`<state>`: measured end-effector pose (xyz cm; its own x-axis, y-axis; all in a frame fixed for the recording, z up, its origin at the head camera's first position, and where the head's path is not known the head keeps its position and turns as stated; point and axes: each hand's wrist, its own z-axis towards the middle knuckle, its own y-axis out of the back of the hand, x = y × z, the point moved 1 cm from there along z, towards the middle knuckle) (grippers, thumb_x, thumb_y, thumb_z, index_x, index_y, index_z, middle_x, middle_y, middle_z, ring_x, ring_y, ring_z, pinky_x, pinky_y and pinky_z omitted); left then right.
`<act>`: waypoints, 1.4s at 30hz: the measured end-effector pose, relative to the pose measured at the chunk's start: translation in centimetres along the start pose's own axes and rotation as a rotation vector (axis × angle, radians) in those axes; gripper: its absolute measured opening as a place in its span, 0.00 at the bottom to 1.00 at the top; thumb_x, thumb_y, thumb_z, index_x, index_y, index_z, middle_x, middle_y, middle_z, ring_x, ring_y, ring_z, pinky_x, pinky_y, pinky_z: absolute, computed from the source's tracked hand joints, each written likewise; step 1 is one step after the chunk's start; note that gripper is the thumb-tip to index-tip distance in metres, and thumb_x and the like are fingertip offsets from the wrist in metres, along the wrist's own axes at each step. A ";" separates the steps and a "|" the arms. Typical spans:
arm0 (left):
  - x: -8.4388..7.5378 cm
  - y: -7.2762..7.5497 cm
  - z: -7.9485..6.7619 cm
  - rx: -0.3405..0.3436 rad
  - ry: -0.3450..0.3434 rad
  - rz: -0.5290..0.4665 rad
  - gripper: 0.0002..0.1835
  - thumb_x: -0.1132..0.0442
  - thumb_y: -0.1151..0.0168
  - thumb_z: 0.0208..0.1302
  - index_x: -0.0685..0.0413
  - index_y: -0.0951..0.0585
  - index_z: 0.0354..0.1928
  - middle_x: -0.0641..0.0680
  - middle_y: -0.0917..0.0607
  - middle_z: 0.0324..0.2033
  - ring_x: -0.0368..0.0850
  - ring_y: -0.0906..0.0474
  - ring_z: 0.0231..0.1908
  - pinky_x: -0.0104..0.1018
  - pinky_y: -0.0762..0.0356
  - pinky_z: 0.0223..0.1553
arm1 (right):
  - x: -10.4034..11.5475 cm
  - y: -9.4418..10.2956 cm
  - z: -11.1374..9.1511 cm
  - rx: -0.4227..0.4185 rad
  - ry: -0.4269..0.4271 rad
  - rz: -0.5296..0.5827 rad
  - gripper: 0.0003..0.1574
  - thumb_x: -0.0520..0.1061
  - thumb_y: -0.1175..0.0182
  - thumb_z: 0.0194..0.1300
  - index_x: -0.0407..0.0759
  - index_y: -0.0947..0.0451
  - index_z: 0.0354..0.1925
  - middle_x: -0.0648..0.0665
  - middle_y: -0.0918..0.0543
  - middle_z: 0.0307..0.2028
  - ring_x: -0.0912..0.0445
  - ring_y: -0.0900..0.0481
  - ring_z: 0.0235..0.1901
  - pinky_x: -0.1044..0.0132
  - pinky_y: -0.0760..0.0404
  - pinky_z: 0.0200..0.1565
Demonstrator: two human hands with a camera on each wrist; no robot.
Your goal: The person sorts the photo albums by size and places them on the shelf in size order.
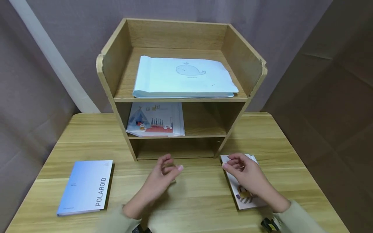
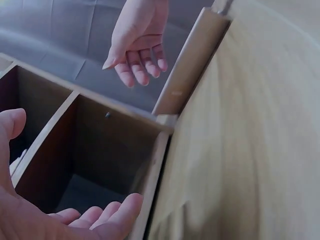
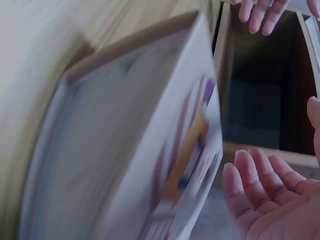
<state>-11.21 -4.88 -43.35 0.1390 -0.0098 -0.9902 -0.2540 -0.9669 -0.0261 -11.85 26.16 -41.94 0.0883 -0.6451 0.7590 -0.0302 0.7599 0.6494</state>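
My left hand [image 1: 162, 178] hovers over the table before the shelf's bottom opening, fingers loosely bent and holding nothing. To the right, my right hand [image 1: 247, 174] is above a thick book [image 1: 233, 187] with a white cover and a small brown-and-yellow picture. That book lies flat beside the shelf's right front foot. The right wrist view shows the fingers [image 3: 255, 175] spread beside the cover, with a gap between. Far left on the table lies a blue-and-white book [image 1: 84, 187] lettered POLAROID.
A wooden desktop shelf [image 1: 177, 99] stands at the table's back. Its top tier holds a large pale package with a whale drawing [image 1: 186, 76]. A booklet with a tent picture [image 1: 155, 119] lies at the left of the middle tier. Curtains [image 1: 175, 9] hang behind.
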 end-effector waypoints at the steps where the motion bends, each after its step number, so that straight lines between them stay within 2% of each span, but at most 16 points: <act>1: 0.2 -0.3 0.0 0.010 0.007 -0.001 0.44 0.47 0.33 0.61 0.59 0.44 0.71 0.63 0.35 0.65 0.57 0.30 0.59 0.44 0.22 0.51 | -0.4 0.2 -0.1 -0.007 -0.004 -0.008 0.32 0.60 0.34 0.60 0.39 0.25 0.52 0.48 0.18 0.38 0.55 0.19 0.36 0.66 0.18 0.35; 10: 1.0 -3.1 0.2 0.082 0.053 -0.043 0.49 0.45 0.34 0.61 0.56 0.49 0.74 0.62 0.38 0.67 0.57 0.34 0.61 0.47 0.21 0.49 | -3.5 2.7 -1.8 -0.065 -0.029 -0.077 0.35 0.55 0.33 0.61 0.35 0.31 0.57 0.43 0.19 0.39 0.55 0.21 0.36 0.69 0.19 0.36; 18: 1.4 -5.9 0.4 0.102 0.079 -0.043 0.52 0.45 0.31 0.57 0.57 0.51 0.74 0.60 0.38 0.66 0.57 0.35 0.61 0.48 0.25 0.54 | -5.3 3.8 -2.8 -0.146 -0.109 -0.197 0.46 0.60 0.33 0.60 0.27 0.35 0.59 0.35 0.20 0.45 0.47 0.22 0.42 0.70 0.21 0.38; 22: 1.9 -6.9 0.3 0.116 0.072 -0.030 0.53 0.48 0.29 0.57 0.59 0.52 0.74 0.61 0.37 0.65 0.57 0.34 0.60 0.49 0.26 0.54 | -5.9 3.7 -3.0 -0.157 -0.147 -0.213 0.51 0.62 0.33 0.59 0.25 0.38 0.61 0.30 0.23 0.48 0.41 0.24 0.47 0.55 0.22 0.46; 25: 2.3 -7.7 0.3 0.124 0.073 -0.023 0.53 0.49 0.28 0.56 0.59 0.50 0.74 0.61 0.36 0.65 0.56 0.33 0.59 0.48 0.25 0.54 | -6.3 3.9 -3.0 -0.125 -0.201 -0.194 0.56 0.64 0.34 0.59 0.23 0.43 0.64 0.24 0.27 0.52 0.34 0.27 0.52 0.42 0.28 0.53; 28: 2.6 -8.6 0.3 0.131 0.078 -0.022 0.53 0.50 0.27 0.54 0.59 0.48 0.73 0.60 0.35 0.63 0.55 0.32 0.58 0.46 0.25 0.53 | -6.8 4.2 -3.0 -0.076 -0.261 -0.164 0.62 0.67 0.37 0.59 0.21 0.49 0.66 0.19 0.33 0.56 0.30 0.33 0.56 0.35 0.34 0.57; 31: 3.0 -9.7 0.4 0.141 0.082 -0.039 0.51 0.52 0.25 0.52 0.59 0.46 0.72 0.60 0.34 0.62 0.55 0.31 0.57 0.42 0.24 0.51 | -7.3 4.3 -2.9 -0.050 -0.306 -0.138 0.66 0.69 0.38 0.59 0.20 0.52 0.67 0.18 0.37 0.58 0.28 0.36 0.58 0.34 0.37 0.59; 34: 3.2 -10.8 0.6 0.152 0.088 -0.061 0.50 0.54 0.25 0.52 0.60 0.44 0.71 0.59 0.33 0.60 0.54 0.30 0.55 0.39 0.23 0.49 | -7.9 4.3 -2.8 -0.033 -0.341 -0.101 0.68 0.69 0.37 0.59 0.20 0.55 0.68 0.17 0.39 0.60 0.28 0.38 0.59 0.35 0.39 0.60; 37: 3.5 -12.0 1.0 0.151 0.109 -0.071 0.49 0.55 0.24 0.51 0.59 0.42 0.70 0.58 0.32 0.58 0.53 0.29 0.53 0.39 0.23 0.48 | -8.3 4.4 -2.7 -0.005 -0.381 -0.059 0.69 0.69 0.38 0.59 0.20 0.58 0.69 0.18 0.40 0.62 0.31 0.36 0.59 0.40 0.35 0.61; 39: 3.7 -12.8 1.3 0.157 0.140 -0.079 0.49 0.55 0.24 0.50 0.59 0.41 0.69 0.57 0.30 0.57 0.51 0.27 0.51 0.40 0.23 0.48 | -8.5 4.7 -2.5 0.020 -0.420 -0.025 0.69 0.70 0.39 0.59 0.19 0.59 0.69 0.20 0.40 0.62 0.34 0.32 0.57 0.47 0.28 0.58; 42: 3.9 -13.8 2.0 0.172 0.198 -0.083 0.48 0.55 0.23 0.49 0.58 0.40 0.68 0.56 0.29 0.54 0.50 0.26 0.49 0.42 0.22 0.46 | -8.7 5.0 -2.1 0.054 -0.491 0.023 0.70 0.71 0.39 0.59 0.19 0.58 0.69 0.22 0.39 0.62 0.41 0.28 0.53 0.62 0.20 0.48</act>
<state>-9.06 8.90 -47.13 0.3462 0.0017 -0.9382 -0.3907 -0.9089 -0.1458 -10.70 35.72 -45.39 -0.3921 -0.5996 0.6977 -0.0793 0.7776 0.6237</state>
